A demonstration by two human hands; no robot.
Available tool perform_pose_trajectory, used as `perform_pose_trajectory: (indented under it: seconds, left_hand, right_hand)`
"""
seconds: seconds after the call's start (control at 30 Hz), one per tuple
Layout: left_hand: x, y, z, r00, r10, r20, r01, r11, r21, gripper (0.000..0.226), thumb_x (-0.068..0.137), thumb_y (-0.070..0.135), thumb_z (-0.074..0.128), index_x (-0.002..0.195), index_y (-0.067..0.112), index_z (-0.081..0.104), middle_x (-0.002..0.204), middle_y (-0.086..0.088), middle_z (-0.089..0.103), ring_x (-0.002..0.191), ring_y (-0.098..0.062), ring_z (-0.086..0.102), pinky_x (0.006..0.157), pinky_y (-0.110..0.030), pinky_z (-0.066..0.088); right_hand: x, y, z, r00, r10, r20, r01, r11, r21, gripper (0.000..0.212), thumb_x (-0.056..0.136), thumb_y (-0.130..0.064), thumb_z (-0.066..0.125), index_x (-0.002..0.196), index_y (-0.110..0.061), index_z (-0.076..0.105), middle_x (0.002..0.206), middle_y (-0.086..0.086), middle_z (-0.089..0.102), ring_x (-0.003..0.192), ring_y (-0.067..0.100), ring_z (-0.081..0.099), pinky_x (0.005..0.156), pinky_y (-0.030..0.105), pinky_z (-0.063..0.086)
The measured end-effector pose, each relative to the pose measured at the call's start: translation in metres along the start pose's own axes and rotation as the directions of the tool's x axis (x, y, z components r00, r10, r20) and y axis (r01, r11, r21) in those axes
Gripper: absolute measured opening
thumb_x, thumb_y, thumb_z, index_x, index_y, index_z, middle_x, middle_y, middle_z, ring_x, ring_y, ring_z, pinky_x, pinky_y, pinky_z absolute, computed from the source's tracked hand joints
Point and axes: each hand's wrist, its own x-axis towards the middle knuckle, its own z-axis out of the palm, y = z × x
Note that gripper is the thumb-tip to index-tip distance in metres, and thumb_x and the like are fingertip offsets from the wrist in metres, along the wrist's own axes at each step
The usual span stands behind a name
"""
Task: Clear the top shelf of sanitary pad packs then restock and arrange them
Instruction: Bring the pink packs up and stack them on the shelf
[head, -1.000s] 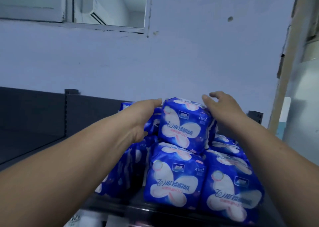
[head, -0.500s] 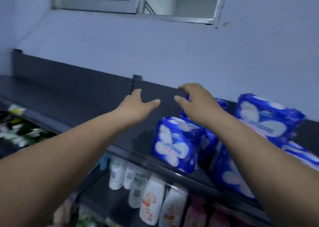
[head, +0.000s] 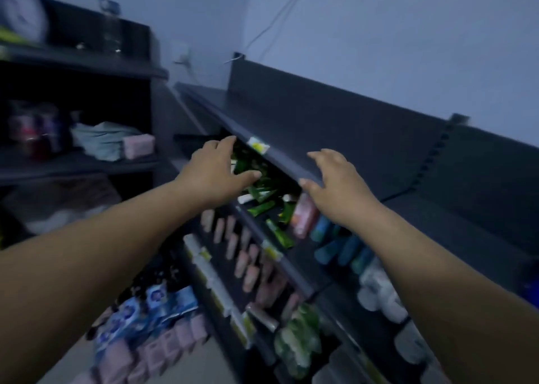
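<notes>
The left hand (head: 215, 173) and right hand (head: 335, 185) hover wide open and empty at the front edge of the top shelf (head: 280, 147). Blue pad packs (head: 151, 308) lie at lower left. I judge restocking is next, which calls for a reach down.

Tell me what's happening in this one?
A person reaches both bare hands toward the front edge of the dark top shelf. The left hand and the right hand are open and hold nothing. Green tubes lie on the shelf just below them.
</notes>
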Motion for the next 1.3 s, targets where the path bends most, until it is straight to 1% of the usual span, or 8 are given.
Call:
perform_pose_trajectory:
  seconds: [0.17, 0.27, 0.4, 0.53, 0.67, 1.07, 1.17, 1.3]
  left_hand:
    - [-0.007, -0.103, -0.031, 0.982, -0.188, 0.006, 0.188, 0.982, 0.004, 0.102, 0.073, 0.08, 0.053, 0.153, 0.026, 0.02, 0.155, -0.007, 0.031, 0.139, -0.03, 0.036, 0.108, -0.046, 0.039]
    - [-0.015, -0.149, -0.037, 0.955, -0.295, 0.003, 0.295, 0.955, 0.031, 0.094, 0.084, 0.063, 0.058, 0.155, 0.021, 0.014, 0.155, -0.012, 0.026, 0.137, -0.033, 0.035, 0.109, -0.043, 0.037]
    - [-0.025, -0.207, -0.033, 0.908, -0.418, -0.009, 0.418, 0.907, 0.046, 0.093, 0.084, 0.061, 0.06, 0.154, 0.016, 0.018, 0.153, -0.015, 0.03, 0.138, -0.032, 0.035, 0.111, -0.043, 0.034]
    - [-0.038, -0.254, -0.02, 0.826, -0.564, 0.015, 0.563, 0.825, 0.044, 0.091, 0.085, 0.059, 0.06, 0.153, 0.016, 0.018, 0.154, -0.015, 0.028, 0.14, -0.032, 0.032, 0.11, -0.038, 0.031]
    - [-0.045, -0.298, -0.005, 0.723, -0.69, 0.009, 0.689, 0.723, 0.053, 0.093, 0.083, 0.061, 0.061, 0.154, 0.016, 0.019, 0.152, -0.016, 0.03, 0.134, -0.034, 0.039, 0.106, -0.04, 0.037]
    - [-0.077, -0.443, 0.078, 0.35, -0.936, 0.041, 0.934, 0.352, 0.064, 0.092, 0.086, 0.057, 0.061, 0.154, 0.015, 0.015, 0.155, -0.015, 0.026, 0.136, -0.034, 0.038, 0.107, -0.041, 0.036]
    - [-0.097, -0.488, 0.108, 0.314, -0.946, 0.074, 0.942, 0.32, 0.096, 0.094, 0.084, 0.053, 0.066, 0.154, 0.014, 0.016, 0.155, -0.016, 0.026, 0.138, -0.034, 0.035, 0.11, -0.043, 0.034]
    - [-0.133, -0.56, 0.158, 0.319, -0.94, 0.119, 0.924, 0.337, 0.183, 0.097, 0.082, 0.049, 0.071, 0.153, 0.012, 0.017, 0.154, -0.016, 0.029, 0.138, -0.033, 0.033, 0.11, -0.045, 0.034]
  right_hand:
    - [0.044, -0.068, 0.067, 0.992, -0.084, 0.089, 0.08, 0.996, 0.048, 0.059, 0.098, -0.041, 0.051, 0.149, -0.019, 0.032, 0.156, 0.005, 0.025, 0.142, 0.028, 0.028, 0.114, 0.041, 0.028]
    - [0.063, -0.1, 0.108, 0.983, -0.124, 0.134, 0.11, 0.988, 0.104, 0.059, 0.096, -0.04, 0.055, 0.147, -0.018, 0.037, 0.153, 0.007, 0.03, 0.14, 0.029, 0.031, 0.114, 0.04, 0.029]
    - [0.08, -0.132, 0.164, 0.954, -0.188, 0.233, 0.146, 0.972, 0.186, 0.057, 0.095, -0.04, 0.055, 0.146, -0.02, 0.038, 0.152, 0.005, 0.031, 0.139, 0.027, 0.033, 0.113, 0.042, 0.031]
    - [0.096, -0.151, 0.224, 0.912, -0.239, 0.334, 0.159, 0.955, 0.251, 0.054, 0.096, -0.042, 0.052, 0.144, -0.023, 0.039, 0.15, 0.0, 0.032, 0.131, 0.027, 0.042, 0.11, 0.048, 0.034]
    - [0.119, -0.164, 0.286, 0.856, -0.278, 0.436, 0.164, 0.946, 0.28, 0.057, 0.098, -0.04, 0.051, 0.148, -0.02, 0.034, 0.156, 0.003, 0.026, 0.14, 0.028, 0.029, 0.112, 0.037, 0.026]
    - [0.14, -0.219, 0.499, 0.651, -0.341, 0.679, 0.056, 0.913, 0.405, 0.062, 0.095, -0.034, 0.058, 0.149, -0.015, 0.033, 0.152, 0.008, 0.033, 0.135, 0.026, 0.039, 0.108, 0.033, 0.034]
    - [0.123, -0.236, 0.554, 0.613, -0.332, 0.717, 0.032, 0.917, 0.397, 0.062, 0.094, -0.032, 0.06, 0.148, -0.015, 0.034, 0.148, 0.011, 0.038, 0.133, 0.028, 0.041, 0.105, 0.032, 0.035]
    - [0.089, -0.257, 0.639, 0.578, -0.288, 0.764, -0.043, 0.924, 0.38, 0.067, 0.094, -0.032, 0.06, 0.15, -0.015, 0.029, 0.151, 0.01, 0.036, 0.136, 0.026, 0.038, 0.105, 0.03, 0.034]
